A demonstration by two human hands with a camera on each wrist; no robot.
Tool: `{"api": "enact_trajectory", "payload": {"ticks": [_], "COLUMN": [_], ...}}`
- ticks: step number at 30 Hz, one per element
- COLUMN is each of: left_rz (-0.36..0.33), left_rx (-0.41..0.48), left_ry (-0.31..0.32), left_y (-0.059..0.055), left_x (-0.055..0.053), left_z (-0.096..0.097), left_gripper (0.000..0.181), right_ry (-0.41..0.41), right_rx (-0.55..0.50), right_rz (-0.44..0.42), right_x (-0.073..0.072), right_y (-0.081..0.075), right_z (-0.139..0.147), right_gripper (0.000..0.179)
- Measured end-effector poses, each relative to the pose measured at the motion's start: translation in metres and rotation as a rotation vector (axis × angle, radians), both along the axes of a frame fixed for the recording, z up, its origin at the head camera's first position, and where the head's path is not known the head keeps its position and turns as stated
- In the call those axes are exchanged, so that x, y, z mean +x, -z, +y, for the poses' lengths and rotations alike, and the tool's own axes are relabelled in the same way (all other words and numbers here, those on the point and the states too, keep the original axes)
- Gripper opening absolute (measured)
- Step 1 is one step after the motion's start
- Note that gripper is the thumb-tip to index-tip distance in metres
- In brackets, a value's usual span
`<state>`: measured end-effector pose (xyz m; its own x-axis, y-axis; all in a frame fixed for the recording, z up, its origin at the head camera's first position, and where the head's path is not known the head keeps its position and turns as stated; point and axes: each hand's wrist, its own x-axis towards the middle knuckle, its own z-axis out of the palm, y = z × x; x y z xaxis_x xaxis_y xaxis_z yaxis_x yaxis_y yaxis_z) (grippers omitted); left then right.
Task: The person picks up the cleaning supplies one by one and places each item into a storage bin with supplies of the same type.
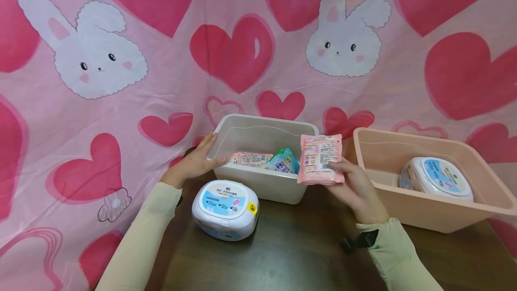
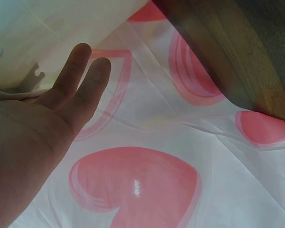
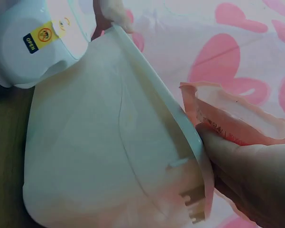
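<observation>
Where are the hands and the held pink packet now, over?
Right hand grips pink packet at pale grey bin's right end. Left hand at bin's left end. White tub in front, not blocking bin's opening.

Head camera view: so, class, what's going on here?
A person's right hand holds a pink packet at the right end of the pale bin, while the left hand touches its left end. Another pink packet and a blue packet lie inside. One white tub stands on the table in front; a second tub sits in the peach bin.
</observation>
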<state>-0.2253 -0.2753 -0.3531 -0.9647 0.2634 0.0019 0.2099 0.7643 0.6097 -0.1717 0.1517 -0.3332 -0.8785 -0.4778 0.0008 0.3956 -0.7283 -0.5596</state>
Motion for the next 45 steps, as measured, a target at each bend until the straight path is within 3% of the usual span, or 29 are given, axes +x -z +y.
{"api": "enact_trajectory", "payload": {"ticks": [8, 15, 23, 30, 36, 45], "left_rz": [0.004, 0.005, 0.006, -0.001, -0.009, -0.002], "left_rx": [-0.005, -0.004, -0.012, -0.002, 0.001, -0.003], "left_ry": [-0.002, -0.003, -0.005, -0.002, -0.009, -0.007], "left_y": [0.0, 0.001, 0.0, 0.0, 0.0, -0.001], "left_x": [0.0, -0.001, -0.001, -0.002, -0.002, -0.001], "left_z": [0.0, 0.0, 0.0, 0.0, 0.0, 0.0], "left_gripper": [0.105, 0.106, 0.106, 0.102, 0.105, 0.105], "right_ry": [-0.007, -0.033, -0.04, 0.032, 0.073, 0.044], "right_rx": [0.026, 0.056, 0.082, 0.173, 0.195, 0.159], "right_rz": [-0.05, -0.124, -0.134, -0.185, -0.153, -0.09], "right_x": [-0.026, -0.038, -0.039, -0.035, -0.033, -0.032], "right_y": [-0.004, -0.008, -0.014, -0.02, -0.018, -0.014], "right_z": [-0.018, -0.023, -0.028, -0.037, -0.038, -0.033], "right_gripper": [0.068, 0.069, 0.065, 0.063, 0.064, 0.059]}}
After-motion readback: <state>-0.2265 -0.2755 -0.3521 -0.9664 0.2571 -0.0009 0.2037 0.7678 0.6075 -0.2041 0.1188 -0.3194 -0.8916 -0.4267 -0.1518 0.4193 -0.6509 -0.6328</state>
